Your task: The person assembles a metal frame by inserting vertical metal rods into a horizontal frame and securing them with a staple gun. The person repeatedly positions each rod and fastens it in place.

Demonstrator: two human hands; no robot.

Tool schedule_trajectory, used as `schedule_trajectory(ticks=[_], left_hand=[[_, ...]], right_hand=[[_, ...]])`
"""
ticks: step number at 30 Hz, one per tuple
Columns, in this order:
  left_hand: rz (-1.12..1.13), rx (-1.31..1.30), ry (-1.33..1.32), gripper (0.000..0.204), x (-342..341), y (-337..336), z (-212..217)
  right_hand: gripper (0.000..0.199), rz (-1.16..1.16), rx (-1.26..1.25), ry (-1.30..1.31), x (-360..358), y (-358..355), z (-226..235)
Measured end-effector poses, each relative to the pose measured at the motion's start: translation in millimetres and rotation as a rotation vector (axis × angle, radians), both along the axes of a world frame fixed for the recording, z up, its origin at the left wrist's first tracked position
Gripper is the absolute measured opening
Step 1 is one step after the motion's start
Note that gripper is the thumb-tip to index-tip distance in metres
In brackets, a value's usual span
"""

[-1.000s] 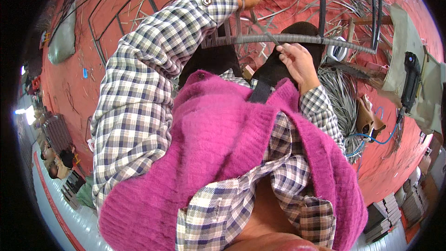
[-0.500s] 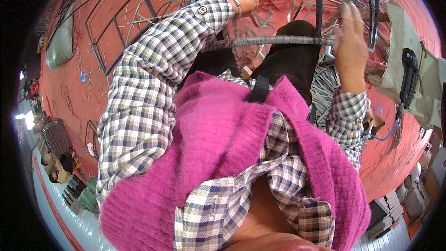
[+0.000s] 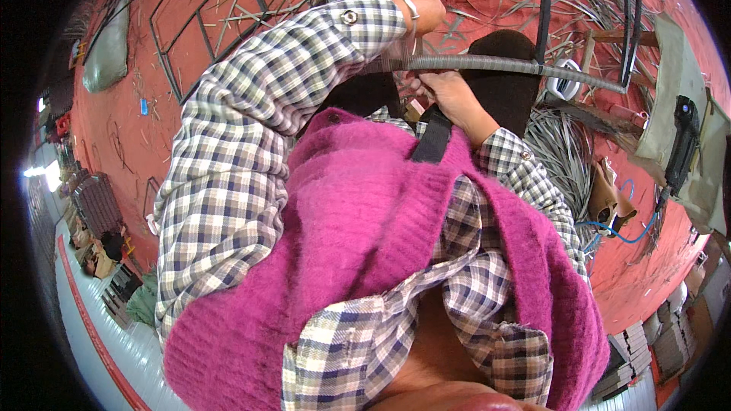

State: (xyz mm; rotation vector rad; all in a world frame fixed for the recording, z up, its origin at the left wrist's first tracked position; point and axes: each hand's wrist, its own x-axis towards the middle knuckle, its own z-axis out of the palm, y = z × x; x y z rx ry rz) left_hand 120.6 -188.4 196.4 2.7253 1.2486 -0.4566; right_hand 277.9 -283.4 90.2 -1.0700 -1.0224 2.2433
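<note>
Overhead, the left hand (image 3: 417,1) is closing around a grey strip-wrapped bar (image 3: 518,68) while, just to its right, the right hand (image 3: 449,95) is pinching the strip beneath it. Any slackening of that pinch would probably be letting the winding loosen or spring back.

light: bright, even | shadows: soft | glare: left rim | edges: fisheye-bent, dark corners
</note>
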Motion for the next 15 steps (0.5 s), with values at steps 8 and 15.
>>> schedule_trajectory(ticks=[8, 15], left_hand=[[0.13, 0.203, -0.469, 0.054, -11, -69, 1], [0.137, 0.312, -0.502, 0.046, -6, -75, -28]], right_hand=[[0.027, 0.012, -0.129, -0.188, 19, -1, 38], [0.025, -0.029, 0.106, -0.202, 24, -8, 38]])
